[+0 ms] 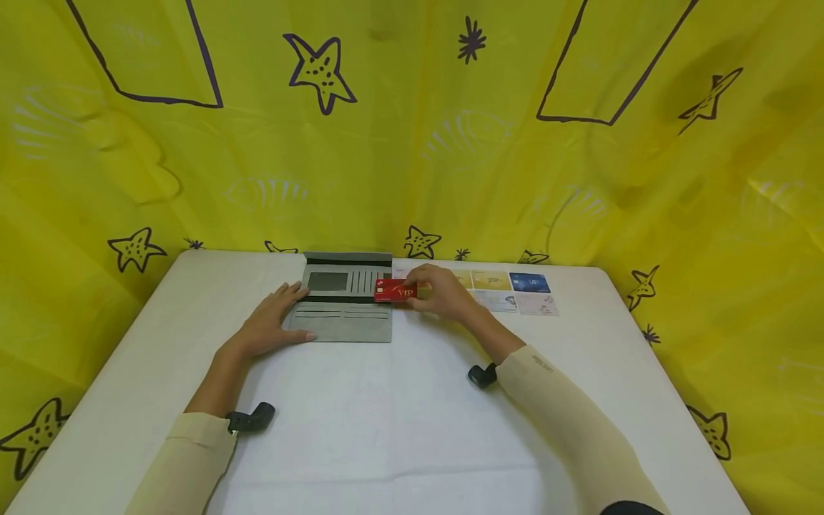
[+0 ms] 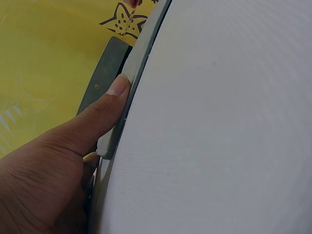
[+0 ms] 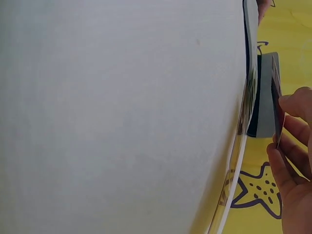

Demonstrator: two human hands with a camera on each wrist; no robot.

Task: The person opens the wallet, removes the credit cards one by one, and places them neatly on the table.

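Observation:
A grey wallet [image 1: 341, 329] lies unfolded near the far edge of the table, its card slots and a dark window panel facing up. My left hand [image 1: 267, 323] rests on its left side, thumb on the lower flap and fingers spread along the edge; the left wrist view shows the thumb [image 2: 105, 114] lying on the flap. With thumb and fingers, my right hand [image 1: 439, 292] pinches a red VIP card [image 1: 389, 290] by its right end, over the wallet's right edge. In the right wrist view the card [image 3: 278, 109] appears edge-on, raised off the table.
Right of the wallet, several cards lie in two rows, among them a blue VIP card [image 1: 530, 282], a gold card [image 1: 491, 280] and a pale card [image 1: 537, 305]. A white table [image 1: 386, 429] ends at a yellow curtain [image 1: 386, 157] with starfish drawings.

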